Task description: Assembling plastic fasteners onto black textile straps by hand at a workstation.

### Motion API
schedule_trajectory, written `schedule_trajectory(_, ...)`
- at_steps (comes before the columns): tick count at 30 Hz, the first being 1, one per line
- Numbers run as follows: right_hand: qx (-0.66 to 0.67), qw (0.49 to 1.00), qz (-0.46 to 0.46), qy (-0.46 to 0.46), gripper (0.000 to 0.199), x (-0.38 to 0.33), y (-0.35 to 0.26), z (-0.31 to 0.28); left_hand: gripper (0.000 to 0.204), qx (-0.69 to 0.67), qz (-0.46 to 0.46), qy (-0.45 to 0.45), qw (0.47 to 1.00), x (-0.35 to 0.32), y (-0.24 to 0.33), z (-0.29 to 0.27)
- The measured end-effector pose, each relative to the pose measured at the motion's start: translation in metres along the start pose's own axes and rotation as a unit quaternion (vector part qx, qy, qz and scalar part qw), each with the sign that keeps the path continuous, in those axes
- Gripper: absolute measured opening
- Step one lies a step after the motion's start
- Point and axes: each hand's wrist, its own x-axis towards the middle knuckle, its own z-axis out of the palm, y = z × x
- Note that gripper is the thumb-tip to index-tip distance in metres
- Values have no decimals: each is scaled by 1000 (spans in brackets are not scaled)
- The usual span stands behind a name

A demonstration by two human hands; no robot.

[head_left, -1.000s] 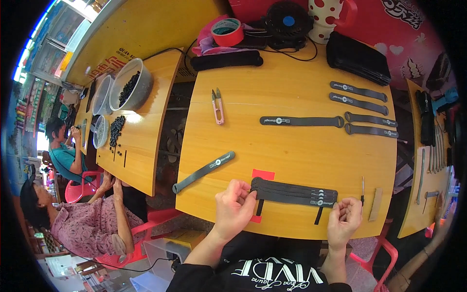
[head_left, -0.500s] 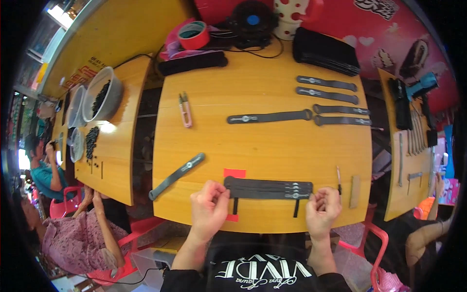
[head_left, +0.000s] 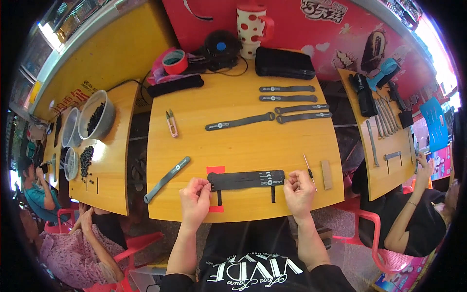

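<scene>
- Lying close together: long, flat, dark gray straps [head_left: 243, 180] with white marks
- Left hand [head_left: 195, 198] pinching one end
- Right hand [head_left: 299, 194] at the other; can't tell if gripping

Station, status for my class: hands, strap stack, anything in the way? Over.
Left grip pinching strap stack at left end. Right grip at right end, pinch unclear. Layers overlapped, black strips jutting from beneath. Thin tool close by on right.
</scene>
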Motion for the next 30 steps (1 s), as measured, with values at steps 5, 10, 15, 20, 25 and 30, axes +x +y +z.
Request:
schedule_trajectory(5, -100, 977, -180, 58, 16, -14, -6, -3, 25, 188, 205, 0, 960, -21, 16, -18)
schedule_trajectory(10, -233, 891, -368, -128, 36, -56, -58, 35, 75, 429, 286, -201, 833, -36, 41, -21)
schedule_trajectory(15, -341, 855, -344, -187, 68, -62, -49, 45, 102, 437, 235, -252, 831, -26, 16, -20)
schedule_trajectory(20, -393, 852, -300, -176, 73, -54, -27, 24, 99, 451, 202, -269, 827, -19, 8, -21)
schedule_trajectory(25, -416, 867, -251, -108, 68, -39, -1, -19, 95, 462, 200, -266, 822, -19, 10, -21)
schedule_trajectory(30, -402, 873, -258, -102, 64, -39, 1, -22, 93, 478, 205, -246, 818, -22, 7, -26)
